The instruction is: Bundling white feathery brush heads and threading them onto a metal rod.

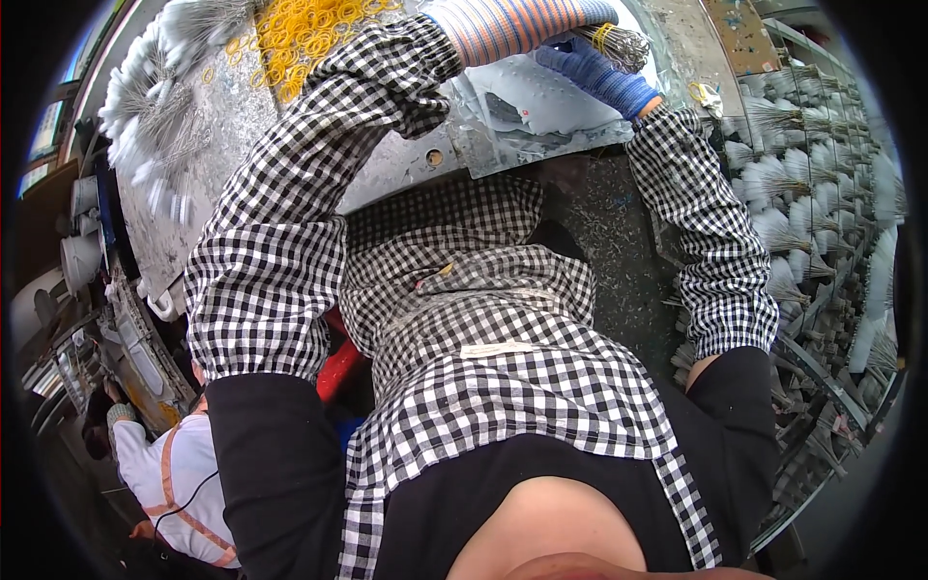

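My right hand (601, 75), in a blue knit glove, is closed around a bundle of thin grey fibres (623, 43) tied with a yellow rubber band, at the top of the view. My left hand (592, 12) wears a glove with a long orange-and-blue striped cuff. It reaches the same bundle from above, and its fingers are mostly cut off by the rim of the picture. Both forearms are in black-and-white checked sleeve covers. The hands work over a clear plastic sheet (541, 111) on a grey worktable (242, 126).
A heap of yellow rubber bands (300, 29) lies at the table's far left. Beside it are several loose grey fibre bundles (145, 106). A rack of tied fibre bundles (788, 203) fills the right side. Another person in white (184, 483) sits at lower left.
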A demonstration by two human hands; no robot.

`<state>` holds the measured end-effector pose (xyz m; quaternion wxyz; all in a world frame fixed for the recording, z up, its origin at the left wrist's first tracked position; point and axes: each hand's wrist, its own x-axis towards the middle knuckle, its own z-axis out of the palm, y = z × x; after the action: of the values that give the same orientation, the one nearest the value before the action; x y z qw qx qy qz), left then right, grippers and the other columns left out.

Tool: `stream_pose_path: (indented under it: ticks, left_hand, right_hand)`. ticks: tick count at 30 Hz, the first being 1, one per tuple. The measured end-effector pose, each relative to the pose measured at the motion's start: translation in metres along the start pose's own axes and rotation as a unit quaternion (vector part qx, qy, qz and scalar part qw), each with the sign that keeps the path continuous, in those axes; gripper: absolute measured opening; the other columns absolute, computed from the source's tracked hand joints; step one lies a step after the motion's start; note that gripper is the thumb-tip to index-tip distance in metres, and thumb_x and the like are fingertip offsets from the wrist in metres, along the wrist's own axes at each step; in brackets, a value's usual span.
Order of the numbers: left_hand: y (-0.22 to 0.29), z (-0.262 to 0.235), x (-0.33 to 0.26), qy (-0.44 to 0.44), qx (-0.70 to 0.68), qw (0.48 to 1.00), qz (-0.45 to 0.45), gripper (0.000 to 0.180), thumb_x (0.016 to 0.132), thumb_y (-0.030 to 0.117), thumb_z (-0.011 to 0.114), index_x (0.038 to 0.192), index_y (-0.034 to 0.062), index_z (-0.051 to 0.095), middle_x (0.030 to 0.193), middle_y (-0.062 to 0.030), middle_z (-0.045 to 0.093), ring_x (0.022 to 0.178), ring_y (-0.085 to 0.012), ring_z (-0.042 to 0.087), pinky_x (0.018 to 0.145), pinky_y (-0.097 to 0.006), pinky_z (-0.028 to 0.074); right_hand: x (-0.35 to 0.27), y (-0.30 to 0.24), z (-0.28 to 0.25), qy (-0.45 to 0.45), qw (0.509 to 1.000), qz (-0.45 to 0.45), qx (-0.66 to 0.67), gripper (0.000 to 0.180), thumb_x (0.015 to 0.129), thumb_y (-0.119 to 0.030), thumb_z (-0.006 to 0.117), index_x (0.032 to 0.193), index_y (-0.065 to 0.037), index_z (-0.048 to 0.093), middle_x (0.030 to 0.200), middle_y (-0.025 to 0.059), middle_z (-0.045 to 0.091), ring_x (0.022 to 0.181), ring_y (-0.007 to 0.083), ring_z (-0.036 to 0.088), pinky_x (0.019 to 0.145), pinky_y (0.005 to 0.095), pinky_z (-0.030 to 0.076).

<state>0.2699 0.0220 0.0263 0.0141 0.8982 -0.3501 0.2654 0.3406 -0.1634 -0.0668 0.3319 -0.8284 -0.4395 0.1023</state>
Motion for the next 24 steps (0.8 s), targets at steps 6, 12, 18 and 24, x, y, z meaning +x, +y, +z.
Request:
stream_pose_path:
  ticks: [6, 12, 18, 24]
  left_hand:
    - [0.006, -0.005, 0.009, -0.001, -0.003, 1.000, -0.004, 0.026, 0.085, 0.024, 0.064, 0.111, 0.0245, 0.062, 0.100, -0.0005, 0.064, 0.096, -0.0205, 0.065, 0.075, -0.038, 0.055]
    - [0.002, -0.018, 0.017, -0.009, -0.040, 0.999, -0.024, 0.041, 0.079, 0.017, 0.076, 0.117, 0.0201, 0.061, 0.105, -0.0035, 0.062, 0.099, -0.0197, 0.064, 0.081, -0.036, 0.052]
    - [0.027, -0.044, -0.036, 0.387, -0.479, 0.680, -0.398, 0.016, 0.100, 0.010, 0.066, 0.113, 0.0119, 0.057, 0.094, 0.0007, 0.062, 0.087, -0.0097, 0.059, 0.078, -0.029, 0.053]
    - [0.068, -0.100, -0.146, 0.396, -0.724, 0.245, -0.509, 0.057, 0.105, 0.055, 0.043, 0.139, 0.0097, 0.052, 0.135, -0.0097, 0.059, 0.121, -0.0255, 0.060, 0.101, -0.042, 0.052]
  right_hand:
    - [-0.006, 0.011, -0.007, -0.042, 0.999, -0.018, -0.004, 0.033, 0.098, -0.034, 0.067, 0.119, -0.008, 0.065, 0.111, 0.0072, 0.067, 0.102, 0.0217, 0.063, 0.089, 0.0340, 0.053]
    - [-0.009, -0.006, -0.020, 0.017, 0.998, -0.040, -0.050, 0.030, 0.096, -0.030, 0.070, 0.113, -0.007, 0.065, 0.100, 0.0078, 0.066, 0.095, 0.0220, 0.064, 0.083, 0.0364, 0.053]
    - [-0.034, -0.109, -0.088, 0.201, 0.972, -0.094, -0.075, 0.023, 0.087, -0.021, 0.077, 0.105, -0.007, 0.072, 0.080, 0.0058, 0.072, 0.064, 0.0189, 0.066, 0.062, 0.0324, 0.054]
    - [-0.089, -0.164, -0.093, 0.236, 0.954, -0.031, 0.182, 0.012, 0.087, -0.003, 0.076, 0.097, 0.001, 0.072, 0.081, 0.0068, 0.072, 0.068, 0.0112, 0.066, 0.060, 0.0252, 0.052]
